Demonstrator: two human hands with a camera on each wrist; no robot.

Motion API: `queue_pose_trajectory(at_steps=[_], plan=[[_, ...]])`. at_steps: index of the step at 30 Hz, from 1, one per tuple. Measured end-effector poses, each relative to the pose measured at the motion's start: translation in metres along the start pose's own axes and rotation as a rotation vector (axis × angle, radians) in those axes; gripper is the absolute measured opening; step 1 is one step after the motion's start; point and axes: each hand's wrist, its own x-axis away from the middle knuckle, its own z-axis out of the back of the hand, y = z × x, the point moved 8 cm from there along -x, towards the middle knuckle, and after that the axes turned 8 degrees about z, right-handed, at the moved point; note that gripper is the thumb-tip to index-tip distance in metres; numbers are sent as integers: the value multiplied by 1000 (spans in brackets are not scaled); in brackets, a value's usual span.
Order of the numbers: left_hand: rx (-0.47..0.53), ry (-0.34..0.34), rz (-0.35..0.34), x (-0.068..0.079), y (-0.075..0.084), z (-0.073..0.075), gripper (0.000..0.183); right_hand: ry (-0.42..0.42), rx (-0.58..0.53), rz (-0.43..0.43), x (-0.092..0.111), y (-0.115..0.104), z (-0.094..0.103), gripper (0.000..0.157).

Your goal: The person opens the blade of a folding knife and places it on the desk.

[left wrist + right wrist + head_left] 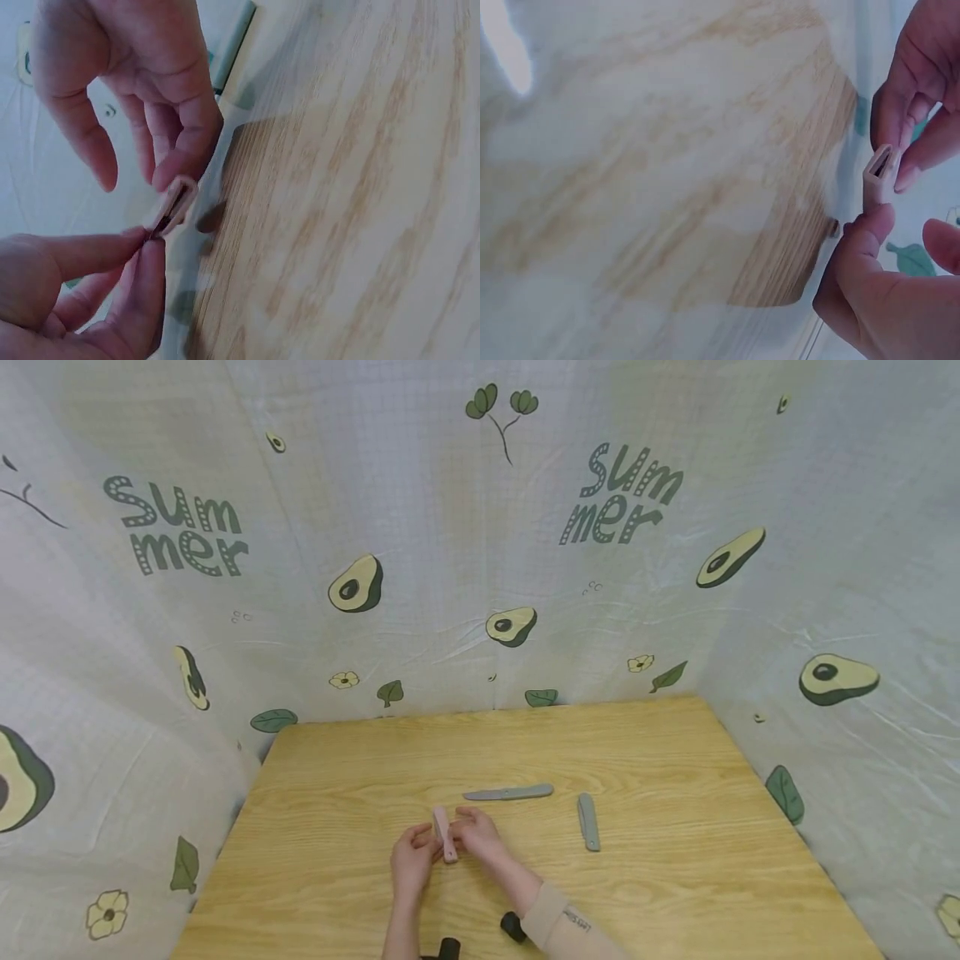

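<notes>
Between both hands is a pink folding knife (449, 853), with the dark slot of its handle showing in the wrist views. My left hand (411, 861) pinches it between thumb and fingertips, clearest in the left wrist view. From the other side, my right hand (480, 838) has curled fingers against the knife handle (874, 193), while one digit stands off in the air. The fingers partly hide the knife, so its blade is hard to make out. Beyond the hands lies an unfolded grey-green knife (527, 792); a folded grey-green knife (589, 823) lies to the right.
The wood-grain table (675, 877) is enclosed at the back and sides by a pale cloth (435, 510) printed with avocados and leaves. Black wrist devices (513, 927) show near the front, and a light sleeve (558, 922) covers the right forearm.
</notes>
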Motion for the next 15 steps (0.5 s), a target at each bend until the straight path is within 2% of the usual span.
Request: queue_pose_trajectory(at_steps=[5,11,13,15], plan=[[78,-117,15,0,0,-7,50,1,-9,-13,1,-3,9,58],[84,-343,-27,6,10,-30,58,-70,-16,3,10,-17,26,52],[95,-385,-32,8,12,-38,56,-95,8,13,13,-23,33,50],[103,-397,-31,10,14,-44,53,-121,33,18,16,-26,39,49]])
